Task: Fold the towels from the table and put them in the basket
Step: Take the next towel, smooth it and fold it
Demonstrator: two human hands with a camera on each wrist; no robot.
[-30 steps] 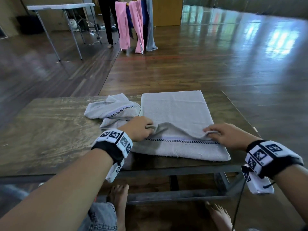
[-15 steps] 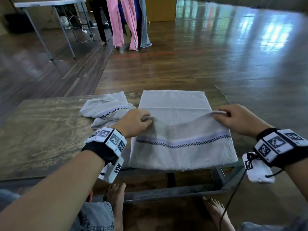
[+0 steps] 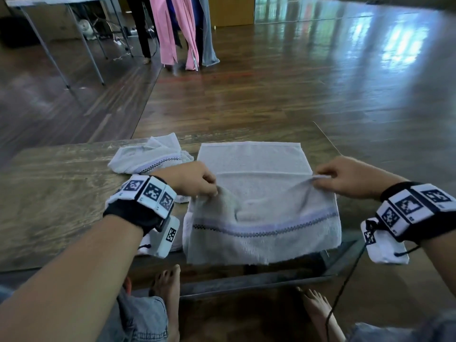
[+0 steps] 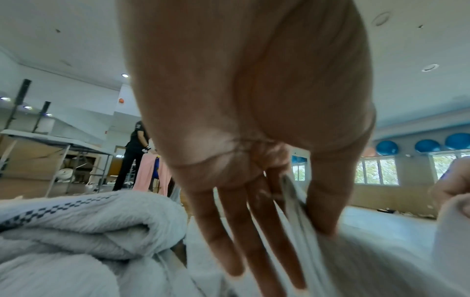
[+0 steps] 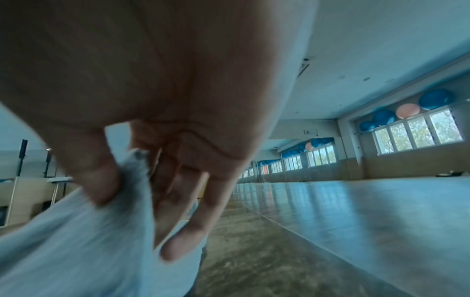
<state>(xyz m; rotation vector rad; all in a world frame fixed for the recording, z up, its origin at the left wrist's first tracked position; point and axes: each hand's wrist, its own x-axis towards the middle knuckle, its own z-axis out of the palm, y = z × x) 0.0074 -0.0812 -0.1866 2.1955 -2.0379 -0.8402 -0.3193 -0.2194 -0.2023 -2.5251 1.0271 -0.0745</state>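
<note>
A pale grey towel [image 3: 254,166] with a checked stripe lies on the wooden table [image 3: 54,193], its near part lifted and hanging over the front edge. My left hand [image 3: 197,181] pinches the towel's left edge between thumb and fingers, and the left wrist view shows the towel cloth [image 4: 297,205] caught there. My right hand [image 3: 345,178] pinches the right edge, thumb on the towel cloth [image 5: 101,231] in the right wrist view. A second, crumpled towel [image 3: 150,156] sits left of the first. No basket is in view.
Beyond the table's far edge is bare wooden floor [image 3: 296,82]. Pink and grey cloths [image 3: 177,30] hang on a rack at the back, next to a standing person [image 4: 134,154] and a folding table [image 3: 61,1]. My bare feet [image 3: 167,292] rest under the table.
Both hands have lifted the towel's near edge off the table and carried it up and toward the far side. The striped end now hangs in front.
</note>
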